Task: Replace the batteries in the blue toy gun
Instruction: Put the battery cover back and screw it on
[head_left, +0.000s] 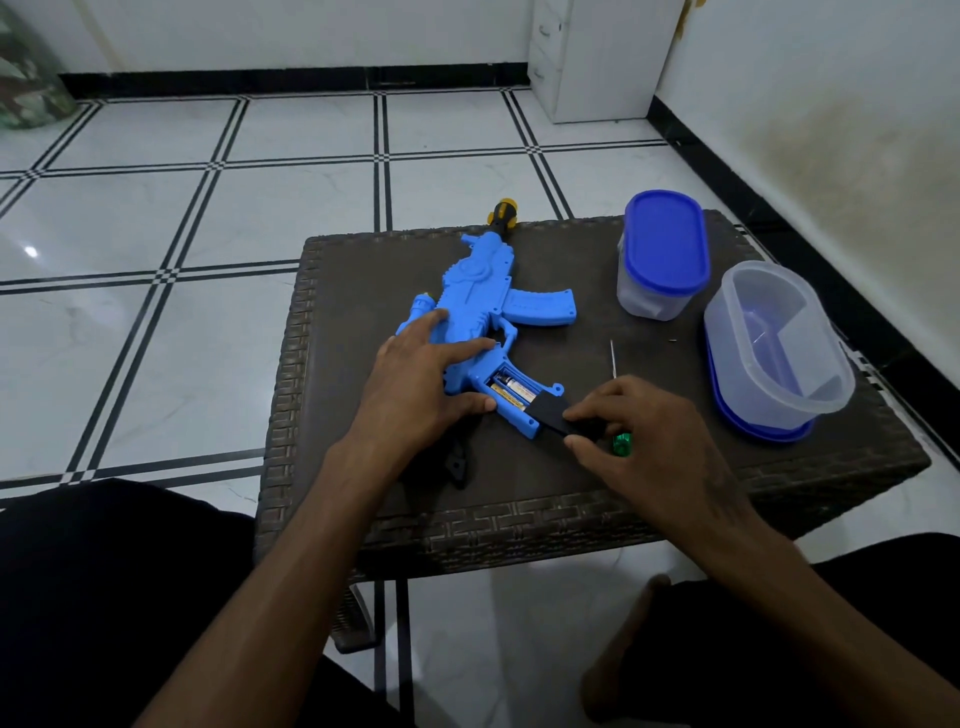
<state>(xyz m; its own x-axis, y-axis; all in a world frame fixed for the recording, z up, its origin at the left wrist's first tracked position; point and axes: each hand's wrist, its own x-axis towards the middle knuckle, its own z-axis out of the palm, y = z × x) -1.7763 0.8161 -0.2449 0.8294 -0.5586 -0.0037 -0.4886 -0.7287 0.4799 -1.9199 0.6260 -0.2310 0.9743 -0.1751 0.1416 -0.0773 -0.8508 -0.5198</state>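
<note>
A closed tub with a blue lid (662, 254) stands near the far right corner of the dark woven table (519, 514). An open clear tub (779, 343) rests by the right edge, seemingly on its blue lid (753, 428). A white cabinet (597, 57) stands against the far wall.

The left hand (415, 371) lies flat on the blue toy gun (483, 306), fingers spread. Just right of it, batteries (511, 387) show in the open grip, and the right hand (631, 431) pinches a black cover (550, 413) at the grip's end, a screwdriver (618, 400) beneath it on the desk (519, 493).
</note>
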